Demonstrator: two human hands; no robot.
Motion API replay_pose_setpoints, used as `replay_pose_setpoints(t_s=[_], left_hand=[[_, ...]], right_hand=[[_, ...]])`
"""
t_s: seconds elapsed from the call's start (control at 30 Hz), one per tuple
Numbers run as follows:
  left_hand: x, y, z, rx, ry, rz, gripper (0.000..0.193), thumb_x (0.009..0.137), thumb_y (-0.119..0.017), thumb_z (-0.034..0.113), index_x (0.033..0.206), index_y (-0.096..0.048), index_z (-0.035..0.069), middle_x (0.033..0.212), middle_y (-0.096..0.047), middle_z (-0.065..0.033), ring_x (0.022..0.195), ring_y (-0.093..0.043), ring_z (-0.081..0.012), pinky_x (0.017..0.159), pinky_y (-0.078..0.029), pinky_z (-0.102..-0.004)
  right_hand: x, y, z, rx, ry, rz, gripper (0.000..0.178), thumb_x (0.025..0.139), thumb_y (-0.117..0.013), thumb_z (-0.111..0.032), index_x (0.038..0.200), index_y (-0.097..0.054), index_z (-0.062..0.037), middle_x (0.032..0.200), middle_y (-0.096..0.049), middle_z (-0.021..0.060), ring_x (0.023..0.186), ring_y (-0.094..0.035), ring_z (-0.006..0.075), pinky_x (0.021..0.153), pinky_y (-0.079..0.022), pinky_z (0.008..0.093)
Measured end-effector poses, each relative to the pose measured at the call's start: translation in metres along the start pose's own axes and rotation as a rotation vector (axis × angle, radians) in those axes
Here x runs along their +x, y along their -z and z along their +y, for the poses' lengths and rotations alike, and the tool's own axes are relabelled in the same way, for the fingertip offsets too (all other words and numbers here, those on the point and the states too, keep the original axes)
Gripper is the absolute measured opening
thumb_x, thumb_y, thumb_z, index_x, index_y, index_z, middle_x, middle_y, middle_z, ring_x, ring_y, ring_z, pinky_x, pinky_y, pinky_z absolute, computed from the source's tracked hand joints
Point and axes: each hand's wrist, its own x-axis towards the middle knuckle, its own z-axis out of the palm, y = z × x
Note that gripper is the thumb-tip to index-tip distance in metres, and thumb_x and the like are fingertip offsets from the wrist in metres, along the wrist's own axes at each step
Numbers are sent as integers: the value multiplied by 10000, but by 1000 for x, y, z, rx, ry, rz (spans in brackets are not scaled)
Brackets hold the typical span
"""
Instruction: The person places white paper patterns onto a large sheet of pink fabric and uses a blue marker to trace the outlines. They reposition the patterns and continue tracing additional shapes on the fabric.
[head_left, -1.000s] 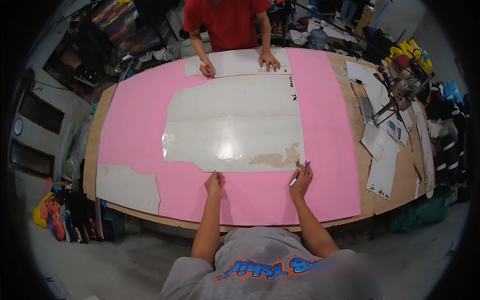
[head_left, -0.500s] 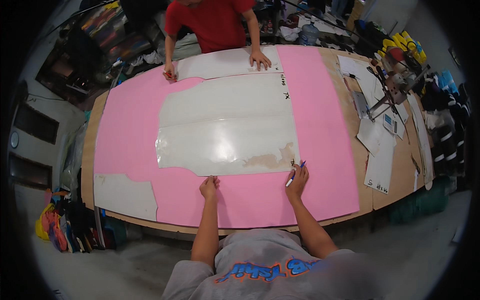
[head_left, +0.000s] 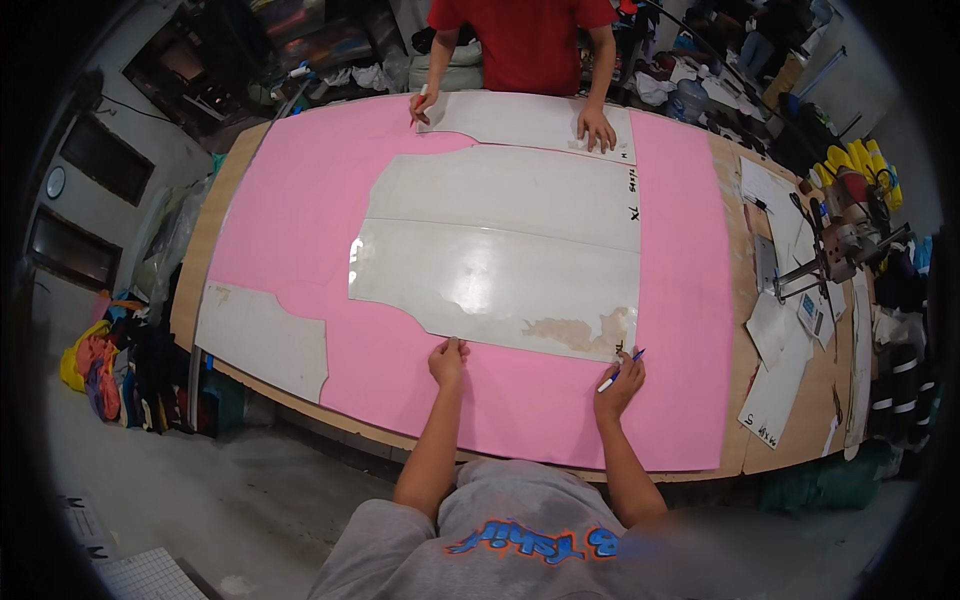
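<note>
Pink fabric (head_left: 530,425) is spread across a wide table, and a large white garment pattern (head_left: 500,250) lies flat on it. My left hand (head_left: 447,360) has its fingers pinched together at the pattern's near edge, just right of the curved cut-out. At the near right corner, my right hand (head_left: 620,388) holds a blue-and-white pen (head_left: 607,383), its blue end pointing up and right. The right fingertips touch the corner, next to a brownish worn patch. Across the table, a person in a red shirt (head_left: 530,50) rests one hand on another white pattern (head_left: 510,115) and holds a red pen in the other.
A smaller white pattern (head_left: 262,340) lies on the fabric at the near left. On the table's right side stand a cutting machine (head_left: 850,230), a calculator (head_left: 812,318) and paper sheets (head_left: 775,400). Bundled cloth (head_left: 100,360) is heaped beyond the left end.
The view has turned, so the table and patterns sit further right in the picture. My hands keep their places at the pattern's near edge and corner.
</note>
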Motion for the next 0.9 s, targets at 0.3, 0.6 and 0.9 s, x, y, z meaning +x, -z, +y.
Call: replay_pose_setpoints(t_s=[0.3, 0.6, 0.9], left_hand=[[6, 1, -6, -14, -25, 8, 204, 1090, -705, 158, 1114, -716, -44, 931, -765, -71, 748, -698, -130, 623, -513, -261], [2, -5, 1, -10, 26, -16, 194, 1111, -675, 163, 1091, -700, -28, 916, -745, -59, 741, -678, -130, 611, -497, -257], [5, 2, 4, 44, 0, -54, 183, 1101, -695, 161, 1108, -722, -21, 939, -747, -53, 785, -695, -130, 636, -508, -249]], right_hand=[[-2, 0, -2, 3, 15, 17, 364, 1030, -623, -48, 1392, -626, -11, 1599, -553, 271, 1473, -454, 478, 1230, -380, 597], [2, 3, -1, 12, -10, 71, 349, 1017, -655, -61, 1365, -651, -37, 1593, -574, 223, 1464, -481, 447, 1233, -393, 584], [-1, -1, -2, 23, -15, 71, 383, 1011, -650, -40, 1394, -643, -42, 1618, -557, 231, 1480, -465, 456, 1238, -391, 588]])
